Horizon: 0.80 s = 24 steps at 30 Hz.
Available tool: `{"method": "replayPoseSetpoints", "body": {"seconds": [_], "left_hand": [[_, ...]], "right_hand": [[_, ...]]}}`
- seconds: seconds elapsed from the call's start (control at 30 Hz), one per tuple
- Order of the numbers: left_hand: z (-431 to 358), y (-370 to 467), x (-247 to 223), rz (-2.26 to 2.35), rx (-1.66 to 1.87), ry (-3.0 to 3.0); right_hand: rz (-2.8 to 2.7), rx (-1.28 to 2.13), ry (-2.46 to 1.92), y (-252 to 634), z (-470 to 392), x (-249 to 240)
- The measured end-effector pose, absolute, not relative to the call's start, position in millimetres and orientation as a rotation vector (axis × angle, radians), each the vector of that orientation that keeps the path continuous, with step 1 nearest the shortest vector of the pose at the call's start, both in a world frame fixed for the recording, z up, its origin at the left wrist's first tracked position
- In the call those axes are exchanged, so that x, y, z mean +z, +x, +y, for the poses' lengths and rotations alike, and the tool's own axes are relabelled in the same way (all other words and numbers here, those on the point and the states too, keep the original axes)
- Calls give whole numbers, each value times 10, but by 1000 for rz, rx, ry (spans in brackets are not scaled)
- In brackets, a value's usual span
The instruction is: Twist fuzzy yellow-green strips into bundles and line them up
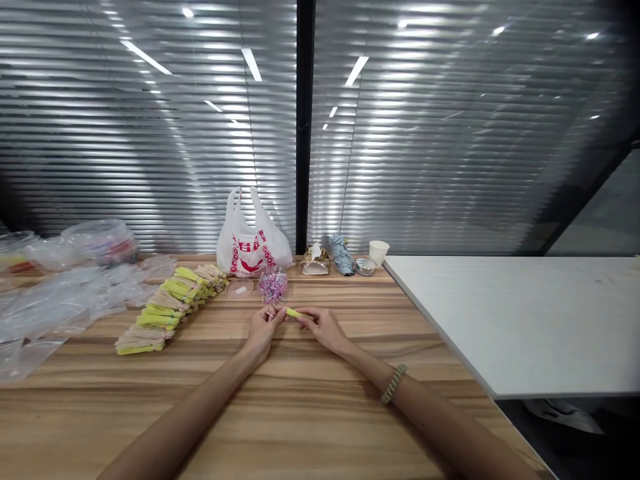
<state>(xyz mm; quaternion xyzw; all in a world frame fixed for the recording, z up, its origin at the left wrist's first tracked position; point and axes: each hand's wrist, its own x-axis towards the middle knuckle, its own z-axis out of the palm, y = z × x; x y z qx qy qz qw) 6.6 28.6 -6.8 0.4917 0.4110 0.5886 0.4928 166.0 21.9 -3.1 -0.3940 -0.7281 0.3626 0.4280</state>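
Note:
Just above the table, a small yellow bundle [293,313] stretches between my two hands. My left hand [263,328] is closed, its fingertips pinching near the left end; a small pale piece shows at those fingers, too small to name. Closed around the right end is my right hand [323,328]. Right behind the hands stands a clear tub of small pink and purple pieces [273,287], whose kind I cannot make out. To the left, yellow and beige bundles [173,305] like the held one lie in a long slanting row.
A round clear lid [241,288] lies beside the tub. Behind are a white plastic bag [253,250], a gold tissue pack [315,260], a folded blue-grey umbrella [341,255], a tape roll [365,267] and a paper cup [379,253]. Plastic bags [65,300] cover the left. A white table [525,320] adjoins right.

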Motion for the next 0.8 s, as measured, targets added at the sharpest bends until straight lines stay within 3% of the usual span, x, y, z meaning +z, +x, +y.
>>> {"method": "replayPoseSetpoints", "body": {"seconds": [0.8], "left_hand": [[231, 95, -17, 1030, 1399, 1277]], "right_hand": [[-2144, 355, -1001, 1633, 188, -35]]}}
